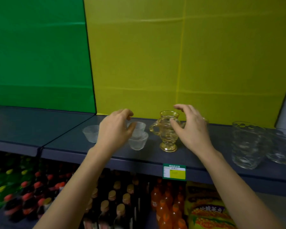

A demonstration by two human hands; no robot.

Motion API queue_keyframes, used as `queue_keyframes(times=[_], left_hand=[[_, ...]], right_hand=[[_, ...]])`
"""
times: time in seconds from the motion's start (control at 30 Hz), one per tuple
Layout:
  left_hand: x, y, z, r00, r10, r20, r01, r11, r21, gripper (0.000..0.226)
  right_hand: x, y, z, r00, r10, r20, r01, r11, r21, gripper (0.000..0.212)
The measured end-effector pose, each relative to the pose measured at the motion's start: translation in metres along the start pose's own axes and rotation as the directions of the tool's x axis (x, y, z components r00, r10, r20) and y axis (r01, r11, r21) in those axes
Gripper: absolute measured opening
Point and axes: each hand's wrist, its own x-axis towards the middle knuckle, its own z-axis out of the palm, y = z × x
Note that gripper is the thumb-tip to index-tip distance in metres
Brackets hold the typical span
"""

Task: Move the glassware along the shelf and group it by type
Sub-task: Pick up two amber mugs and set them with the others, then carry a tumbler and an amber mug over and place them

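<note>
Left hand (115,129) curled loosely over small frosted cups (137,140); right hand (191,128) spread beside amber goblet (168,131), grip empty

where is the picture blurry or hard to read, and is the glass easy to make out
Head view: dim overall; bottles lower left smear with motion blur; the price tag is unreadable. The small frosted cups and clear tumblers fade into the dark shelf; the amber pitcher stands out. Wide-angle bending shows at the edges.

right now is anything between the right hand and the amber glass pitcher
Nothing visible. The right hand is open right beside the amber glass pitcher, its thumb at the pitcher's body, with no other glassware between them.
</note>
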Motion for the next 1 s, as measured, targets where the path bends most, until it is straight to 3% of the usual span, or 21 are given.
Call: queue_keyframes(times=[0.17, 0.3, 0.63, 1.0], left_hand=[[-0.019, -0.066, -0.040, 0.999, -0.053, -0.006, 0.053, 0.979, 0.196, 0.024], [-0.040, -0.130, -0.077, 0.990, -0.143, 0.006, 0.136, 0.955, 0.265, 0.024], [-0.107, -0.311, -0.183, 0.965, -0.260, 0.015, 0.241, 0.914, 0.326, 0.022], [-0.135, -0.461, -0.259, 0.939, -0.342, -0.036, 0.322, 0.839, 0.439, 0.021]], right_hand=[[0.007, -0.065, 0.051, 0.944, -0.226, 0.239, 0.230, 0.973, 0.010, 0.028], [0.010, -0.124, 0.106, 0.869, -0.301, 0.392, 0.308, 0.950, 0.046, 0.030], [0.008, -0.297, 0.248, 0.780, -0.373, 0.503, 0.314, 0.928, 0.201, 0.032], [0.025, -0.444, 0.383, 0.697, -0.431, 0.573, 0.310, 0.902, 0.301, 0.032]])
